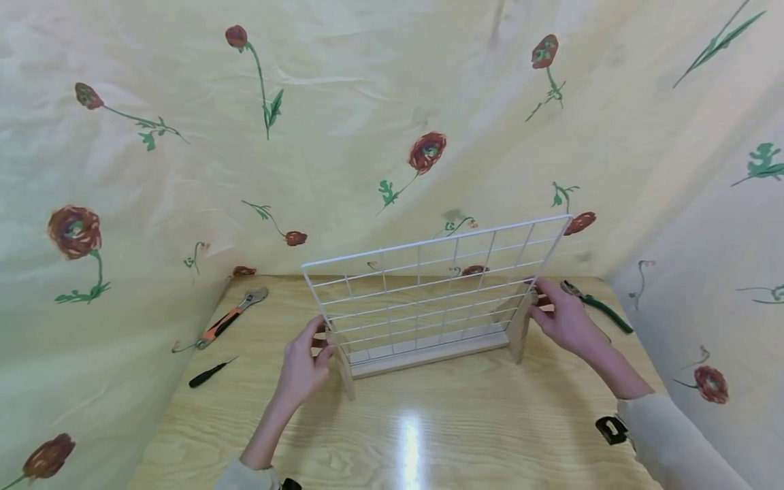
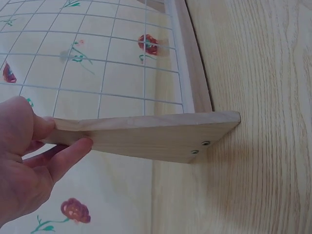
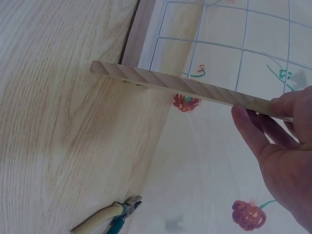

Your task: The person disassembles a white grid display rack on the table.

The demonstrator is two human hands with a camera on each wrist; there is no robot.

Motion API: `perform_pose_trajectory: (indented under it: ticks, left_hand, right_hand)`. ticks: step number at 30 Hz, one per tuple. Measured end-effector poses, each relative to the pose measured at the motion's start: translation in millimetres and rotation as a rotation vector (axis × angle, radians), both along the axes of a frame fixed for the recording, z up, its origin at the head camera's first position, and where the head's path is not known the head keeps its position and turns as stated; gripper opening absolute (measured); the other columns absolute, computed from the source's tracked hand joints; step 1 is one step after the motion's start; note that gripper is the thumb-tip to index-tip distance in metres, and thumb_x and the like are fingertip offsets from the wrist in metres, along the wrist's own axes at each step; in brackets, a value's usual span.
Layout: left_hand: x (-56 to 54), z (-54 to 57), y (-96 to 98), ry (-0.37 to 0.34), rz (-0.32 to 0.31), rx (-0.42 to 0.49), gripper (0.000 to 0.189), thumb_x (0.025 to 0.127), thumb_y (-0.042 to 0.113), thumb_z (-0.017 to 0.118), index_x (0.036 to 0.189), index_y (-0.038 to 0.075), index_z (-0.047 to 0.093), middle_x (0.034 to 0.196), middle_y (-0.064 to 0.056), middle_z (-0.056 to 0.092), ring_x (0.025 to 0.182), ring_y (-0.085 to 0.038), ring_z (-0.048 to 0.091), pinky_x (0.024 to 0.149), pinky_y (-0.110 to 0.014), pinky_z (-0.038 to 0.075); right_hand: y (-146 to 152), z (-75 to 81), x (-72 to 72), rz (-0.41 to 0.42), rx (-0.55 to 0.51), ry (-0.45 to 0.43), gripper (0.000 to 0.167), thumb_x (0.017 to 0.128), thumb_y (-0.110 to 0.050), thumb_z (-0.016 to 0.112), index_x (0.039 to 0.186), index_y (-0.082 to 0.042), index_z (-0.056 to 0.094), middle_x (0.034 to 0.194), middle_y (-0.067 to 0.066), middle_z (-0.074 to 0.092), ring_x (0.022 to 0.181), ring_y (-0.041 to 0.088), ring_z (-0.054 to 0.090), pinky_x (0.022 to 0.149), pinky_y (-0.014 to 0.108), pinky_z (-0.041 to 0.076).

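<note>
A small wooden rack stands on the table, with a white wire grid leaning up between two side panels. A wooden slat joins the panels low down. At the left end, my left hand grips the upper part of the left side panel between thumb and fingers. Two screw heads show near that panel's lower end. My right hand pinches the upper part of the right side panel, its thumb and fingers on opposite faces.
On the left lie an adjustable wrench with orange on its handle and a black-handled screwdriver. Pliers with green on the handle lie behind my right hand. Flower-printed cloth rises behind the wood-grain table and at both sides.
</note>
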State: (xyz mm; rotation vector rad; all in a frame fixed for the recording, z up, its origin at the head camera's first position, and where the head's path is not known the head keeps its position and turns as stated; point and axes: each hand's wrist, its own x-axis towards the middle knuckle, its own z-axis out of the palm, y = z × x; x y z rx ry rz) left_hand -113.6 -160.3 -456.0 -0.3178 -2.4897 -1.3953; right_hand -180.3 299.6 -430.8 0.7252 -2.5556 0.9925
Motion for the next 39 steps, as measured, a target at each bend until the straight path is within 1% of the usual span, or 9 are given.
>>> perform_pose_trajectory:
  ticks: [4, 6, 10, 16, 20, 24, 28, 33, 39]
  left_hand:
    - [3.0, 2.0, -1.2, -0.009, 0.008, -0.012, 0.046, 0.082, -0.018, 0.064, 0.122, 0.003, 0.059, 0.11, -0.018, 0.066, 0.085, -0.029, 0.069, 0.066, -0.028, 0.061]
    - [5.2, 2.5, -2.2, 0.001, 0.01, -0.025, 0.046, 0.081, -0.019, 0.064, 0.121, 0.003, 0.059, 0.11, -0.017, 0.066, 0.084, -0.029, 0.069, 0.065, -0.029, 0.061]
    - [9.4, 1.2, -5.2, 0.031, 0.016, -0.05, 0.047, 0.08, -0.02, 0.065, 0.121, 0.002, 0.058, 0.109, -0.018, 0.066, 0.082, -0.03, 0.069, 0.062, -0.028, 0.061]
    - [12.5, -2.1, -9.2, 0.091, 0.03, -0.078, 0.049, 0.077, -0.021, 0.065, 0.12, 0.002, 0.058, 0.107, -0.018, 0.066, 0.08, -0.03, 0.069, 0.059, -0.028, 0.06]
    - [15.2, -1.7, -11.1, 0.091, 0.036, -0.075, 0.049, 0.077, -0.022, 0.065, 0.12, 0.002, 0.059, 0.107, -0.019, 0.066, 0.08, -0.03, 0.07, 0.06, -0.029, 0.061]
    - [19.8, -1.1, -13.3, 0.077, 0.044, -0.062, 0.049, 0.077, -0.023, 0.064, 0.119, 0.002, 0.059, 0.106, -0.018, 0.066, 0.081, -0.03, 0.069, 0.061, -0.029, 0.061]
    - [24.2, -1.4, -15.5, 0.077, 0.054, -0.06, 0.05, 0.076, -0.024, 0.065, 0.119, 0.001, 0.059, 0.105, -0.017, 0.065, 0.081, -0.03, 0.069, 0.062, -0.028, 0.061]
    - [27.4, -2.0, -17.2, 0.07, 0.058, -0.06, 0.05, 0.076, -0.024, 0.065, 0.12, -0.001, 0.058, 0.105, -0.018, 0.065, 0.082, -0.031, 0.069, 0.063, -0.028, 0.061]
    - [30.8, -2.0, -18.9, 0.055, 0.072, -0.044, 0.049, 0.076, -0.024, 0.065, 0.119, -0.001, 0.058, 0.107, -0.02, 0.065, 0.083, -0.03, 0.068, 0.064, -0.028, 0.061]
  right_hand:
    - [-1.3, 1.5, 1.3, -0.004, 0.011, -0.004, 0.035, 0.082, 0.019, 0.065, 0.114, 0.007, 0.055, 0.102, 0.029, 0.063, 0.083, 0.047, 0.067, 0.062, 0.048, 0.06]
    - [-2.8, 1.2, 2.4, -0.003, 0.007, -0.008, 0.035, 0.082, 0.019, 0.064, 0.114, 0.006, 0.055, 0.102, 0.027, 0.063, 0.085, 0.046, 0.067, 0.064, 0.048, 0.06]
    - [-5.9, -2.7, 3.6, 0.001, 0.002, 0.007, 0.037, 0.081, 0.02, 0.064, 0.115, 0.006, 0.057, 0.101, 0.024, 0.064, 0.086, 0.044, 0.068, 0.064, 0.047, 0.061]
    - [-9.7, -7.3, 4.7, -0.001, -0.029, 0.04, 0.035, 0.078, 0.021, 0.064, 0.11, 0.008, 0.06, 0.096, 0.022, 0.065, 0.082, 0.042, 0.068, 0.06, 0.042, 0.061]
    - [-12.2, -7.6, 6.4, 0.015, -0.065, 0.032, 0.037, 0.078, 0.023, 0.063, 0.112, 0.008, 0.06, 0.096, 0.023, 0.065, 0.083, 0.043, 0.068, 0.061, 0.038, 0.061]
    - [-15.6, -8.2, 9.4, 0.015, -0.069, -0.002, 0.038, 0.079, 0.022, 0.063, 0.114, 0.007, 0.058, 0.098, 0.023, 0.065, 0.084, 0.042, 0.068, 0.063, 0.036, 0.062]
    - [-20.4, -7.8, 11.8, 0.011, -0.07, -0.004, 0.039, 0.08, 0.021, 0.063, 0.115, 0.007, 0.058, 0.099, 0.024, 0.065, 0.084, 0.043, 0.069, 0.064, 0.038, 0.062]
    - [-23.9, -7.3, 11.5, 0.003, -0.066, 0.034, 0.042, 0.077, 0.024, 0.063, 0.116, 0.008, 0.059, 0.098, 0.025, 0.066, 0.082, 0.043, 0.069, 0.063, 0.04, 0.061]
    - [-27.3, -6.7, 10.6, 0.006, -0.058, 0.018, 0.041, 0.079, 0.023, 0.062, 0.116, 0.009, 0.057, 0.099, 0.024, 0.064, 0.084, 0.043, 0.069, 0.064, 0.041, 0.061]
